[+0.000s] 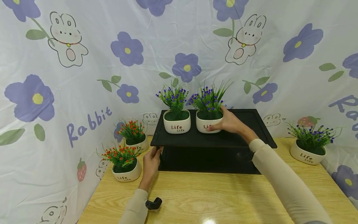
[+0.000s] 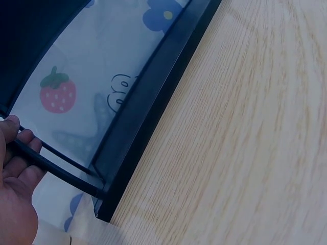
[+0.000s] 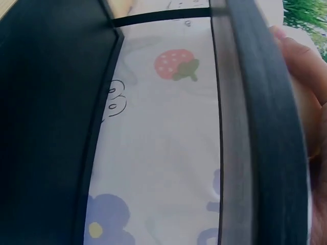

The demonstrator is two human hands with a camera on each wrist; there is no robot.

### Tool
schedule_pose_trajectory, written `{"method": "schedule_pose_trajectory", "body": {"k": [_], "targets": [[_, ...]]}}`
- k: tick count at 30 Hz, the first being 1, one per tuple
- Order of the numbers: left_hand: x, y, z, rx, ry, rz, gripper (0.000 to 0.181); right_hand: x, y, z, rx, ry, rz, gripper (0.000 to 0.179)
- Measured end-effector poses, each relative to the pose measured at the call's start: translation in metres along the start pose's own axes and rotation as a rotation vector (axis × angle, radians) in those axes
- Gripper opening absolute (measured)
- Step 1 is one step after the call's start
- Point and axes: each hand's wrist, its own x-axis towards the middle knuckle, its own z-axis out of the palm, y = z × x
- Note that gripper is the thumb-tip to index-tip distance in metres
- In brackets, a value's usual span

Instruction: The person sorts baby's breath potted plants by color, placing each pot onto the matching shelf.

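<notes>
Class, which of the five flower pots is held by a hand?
The right-side purple-flowered pot on the black shelf: the right hand grips it, while no hand touches the other four pots.

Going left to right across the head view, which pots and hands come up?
Two orange-flowered pots, left hand, left shelf pot, right shelf pot, right hand, purple-flowered table pot.

Head view bright; small glare on tabletop (image 1: 212, 199); wrist views softer.
</notes>
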Motion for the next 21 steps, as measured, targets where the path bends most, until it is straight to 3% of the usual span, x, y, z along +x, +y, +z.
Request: {"method": "schedule_pose_trajectory", "body": {"k": [6, 21], "targets": [[0.005, -0.017, 0.0, 0.025, 0.008, 0.017, 0.015, 0.0, 0.002, 0.001, -0.004, -0.004, 0.0, 0.143], [0.005, -0.018, -0.003, 0.007, -0.019, 0.041, 0.017, -0.003, 0.004, 0.004, -0.002, -0.01, -0.023, 0.142]]}}
